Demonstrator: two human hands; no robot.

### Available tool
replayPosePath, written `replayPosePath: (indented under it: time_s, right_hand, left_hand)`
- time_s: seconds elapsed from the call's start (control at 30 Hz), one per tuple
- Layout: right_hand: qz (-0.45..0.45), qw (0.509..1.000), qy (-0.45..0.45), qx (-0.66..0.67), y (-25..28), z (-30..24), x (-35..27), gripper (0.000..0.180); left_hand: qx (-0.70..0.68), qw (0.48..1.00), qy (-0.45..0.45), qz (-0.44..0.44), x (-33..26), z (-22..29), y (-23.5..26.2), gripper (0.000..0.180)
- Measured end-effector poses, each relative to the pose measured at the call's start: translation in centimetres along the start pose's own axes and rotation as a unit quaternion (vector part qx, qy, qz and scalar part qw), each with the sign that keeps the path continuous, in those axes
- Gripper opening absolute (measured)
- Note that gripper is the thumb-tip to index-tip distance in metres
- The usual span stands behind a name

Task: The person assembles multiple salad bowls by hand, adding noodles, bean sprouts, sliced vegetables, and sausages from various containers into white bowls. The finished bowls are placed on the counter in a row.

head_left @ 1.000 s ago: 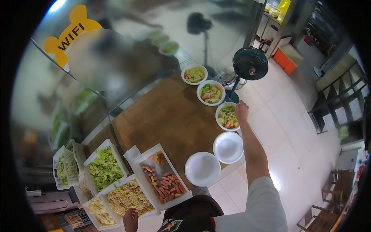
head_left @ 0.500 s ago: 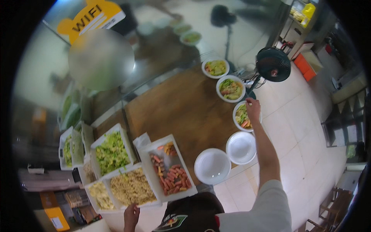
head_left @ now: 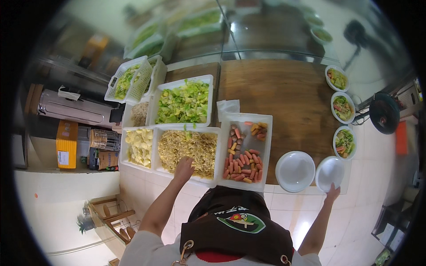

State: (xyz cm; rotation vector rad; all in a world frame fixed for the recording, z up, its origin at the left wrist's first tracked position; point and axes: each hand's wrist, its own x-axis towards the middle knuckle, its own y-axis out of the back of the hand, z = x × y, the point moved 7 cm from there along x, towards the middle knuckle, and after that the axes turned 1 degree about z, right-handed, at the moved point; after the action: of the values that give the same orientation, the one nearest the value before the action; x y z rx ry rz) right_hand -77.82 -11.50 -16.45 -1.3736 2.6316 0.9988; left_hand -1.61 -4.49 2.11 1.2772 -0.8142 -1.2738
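tabletop: brown wood, with a glass panel along its far edge and pale floor tiles on the near side
outer white bowl: near right corner of the tabletop, just beside a second white bowl; cannot tell if the two touch
right hand: fingertips against the near rim of the outer white bowl; cannot tell whether they are clamped on it
noodle-like strands: piled in a white bin left of the tabletop's middle
left hand: at the near side of the strands, fingers bent; cannot tell whether they pinch any
sausage pieces: in a white tray between the strands and the second white bowl
pale yellow slices: left of the strands
chopped lettuce: in a white bin beyond the strands
white basket: far left, holding greens
filled bowls: three in a row along the right edge
fan: dark, right of the filled bowls
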Motion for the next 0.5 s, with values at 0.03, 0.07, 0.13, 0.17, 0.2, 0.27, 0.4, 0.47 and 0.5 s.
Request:
replayPosePath:
  time_s: [0.03,0.07,0.13,0.17,0.2,0.27,0.4,0.47,0.5]
  right_hand:
    - [0.012,0.994,-0.062,0.085,0.3,-0.7,-2.2,0.048]
    - [0.020,0.978,-0.126,0.167,0.6,-2.0,-4.5,0.048]
    - [0.064,0.966,-0.126,0.217,3.5,-1.6,-7.0,0.046]
    - [0.085,0.959,-0.123,0.241,4.7,-2.5,-8.4,0.046]
    - [0.096,0.957,-0.096,0.258,5.7,-3.8,-9.5,0.046]
    - [0.116,0.951,-0.042,0.285,6.7,-9.2,-14.0,0.047]
    - [0.024,0.944,0.032,0.327,4.3,-13.5,-18.5,0.052]
    - [-0.047,0.946,0.012,0.320,1.0,-14.6,-20.3,0.051]
    - [-0.060,0.952,0.015,0.300,-0.3,-13.9,-20.7,0.051]
  left_hand:
    - [0.015,1.000,0.000,0.022,0.6,-0.7,-0.4,0.036]
    - [0.030,0.999,-0.003,0.044,1.1,-1.1,-0.7,0.040]
    - [0.054,0.990,-0.096,0.092,3.2,1.8,-0.6,0.044]
    - [0.064,0.981,-0.141,0.117,3.7,3.0,-0.7,0.045]
    - [0.078,0.984,-0.135,0.085,4.1,2.9,-1.5,0.044]
    - [0.103,0.987,-0.121,0.014,4.2,2.2,-3.1,0.041]
    - [0.081,0.978,-0.192,-0.030,4.7,-0.7,-4.0,0.032]
    - [0.016,0.977,-0.213,-0.017,4.5,-1.2,-3.0,0.027]
    - [-0.051,0.976,-0.214,-0.004,4.3,-1.1,-1.4,0.027]
